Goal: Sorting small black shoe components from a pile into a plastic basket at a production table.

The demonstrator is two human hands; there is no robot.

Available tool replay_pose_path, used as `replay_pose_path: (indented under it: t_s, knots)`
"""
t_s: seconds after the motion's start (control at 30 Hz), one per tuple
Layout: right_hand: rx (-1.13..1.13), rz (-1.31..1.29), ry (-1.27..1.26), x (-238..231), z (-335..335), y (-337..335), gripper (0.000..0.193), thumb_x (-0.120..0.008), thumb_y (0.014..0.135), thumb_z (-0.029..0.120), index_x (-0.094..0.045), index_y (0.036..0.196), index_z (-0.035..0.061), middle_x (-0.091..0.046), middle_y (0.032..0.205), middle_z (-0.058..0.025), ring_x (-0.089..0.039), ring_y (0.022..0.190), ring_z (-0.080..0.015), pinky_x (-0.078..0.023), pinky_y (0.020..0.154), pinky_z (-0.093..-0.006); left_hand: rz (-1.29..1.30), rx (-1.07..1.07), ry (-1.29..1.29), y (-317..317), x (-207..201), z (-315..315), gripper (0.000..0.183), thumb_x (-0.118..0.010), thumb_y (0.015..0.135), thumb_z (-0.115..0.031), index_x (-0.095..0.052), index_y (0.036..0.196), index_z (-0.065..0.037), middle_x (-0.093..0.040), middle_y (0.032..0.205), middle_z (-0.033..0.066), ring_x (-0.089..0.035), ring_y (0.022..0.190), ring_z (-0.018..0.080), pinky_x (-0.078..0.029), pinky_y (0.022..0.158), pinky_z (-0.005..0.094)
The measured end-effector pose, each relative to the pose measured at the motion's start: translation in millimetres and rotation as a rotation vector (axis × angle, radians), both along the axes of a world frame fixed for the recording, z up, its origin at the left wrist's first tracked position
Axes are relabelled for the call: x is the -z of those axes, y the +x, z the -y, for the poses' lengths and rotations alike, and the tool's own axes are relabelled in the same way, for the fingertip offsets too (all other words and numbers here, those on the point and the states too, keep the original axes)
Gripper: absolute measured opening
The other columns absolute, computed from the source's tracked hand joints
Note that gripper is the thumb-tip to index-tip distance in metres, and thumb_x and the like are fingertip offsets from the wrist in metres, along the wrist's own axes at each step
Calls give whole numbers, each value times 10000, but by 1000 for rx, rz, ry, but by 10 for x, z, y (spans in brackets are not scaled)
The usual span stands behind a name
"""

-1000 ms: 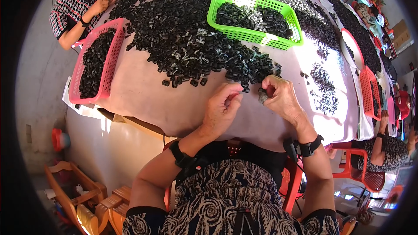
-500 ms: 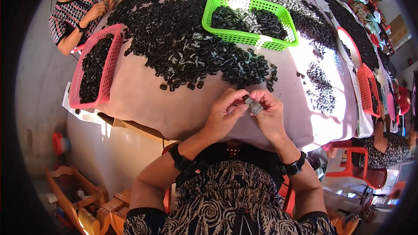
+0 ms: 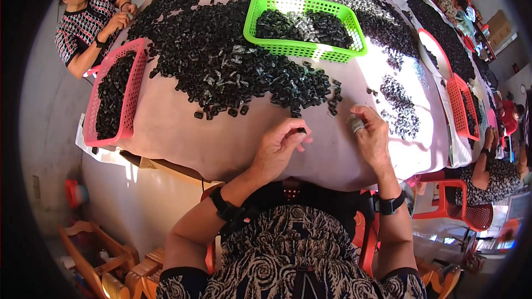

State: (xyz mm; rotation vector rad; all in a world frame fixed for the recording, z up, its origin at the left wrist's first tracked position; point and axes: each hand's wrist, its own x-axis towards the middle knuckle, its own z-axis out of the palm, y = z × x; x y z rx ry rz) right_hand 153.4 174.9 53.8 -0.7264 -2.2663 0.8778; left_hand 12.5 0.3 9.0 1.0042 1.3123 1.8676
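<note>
My left hand (image 3: 277, 147) pinches a small black plastic piece (image 3: 301, 130) between thumb and fingertips, just above the cloth near the table's front edge. To its right, apart from it, my right hand (image 3: 373, 137) is closed with the index finger bent toward the thumb. A grey, rough-looking wrap (image 3: 355, 124) shows at the right thumb; whether anything small is pinched there I cannot make out. Beyond both hands spreads a large pile of small black pieces (image 3: 221, 72), with some shiny coil-like bits among them. A few loose pieces (image 3: 334, 99) lie between the pile and my hands.
A green basket (image 3: 305, 52) with black pieces stands past the pile. One pink basket (image 3: 138, 72) is at the left edge; a red basket (image 3: 463, 105) and a white-and-red basin (image 3: 435, 50) are at the right. A person (image 3: 88, 16) sits across at the left; others work at the right.
My hands were together at the grey wrap and have parted: the right moved to the right, the left stayed nearly in place. The black piece now shows clearly in my left fingertips.
</note>
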Motion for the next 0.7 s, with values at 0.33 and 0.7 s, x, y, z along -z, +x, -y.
replay_pose_path:
  t_s: [0.33,0.7]
  knots:
    - [19,215,219,132,-28,-1,169,-655,787,-4,-652,955,15,-584,819,-102,-602,728,-234,-479,686,-315,-126,47,-34,21,16,20,198,-533,934,-14,-549,1132,-12,-562,920,43,-592,744,91,-479,620,211]
    - [-56,138,157,105,-92,-4,147,-653,759,-31,-652,902,2,-601,810,-109,-610,683,-254,-485,646,-330,44,16,-94,38,21,14,138,-573,918,-23,-565,1055,-6,-577,903,37,-608,758,97,-488,623,216]
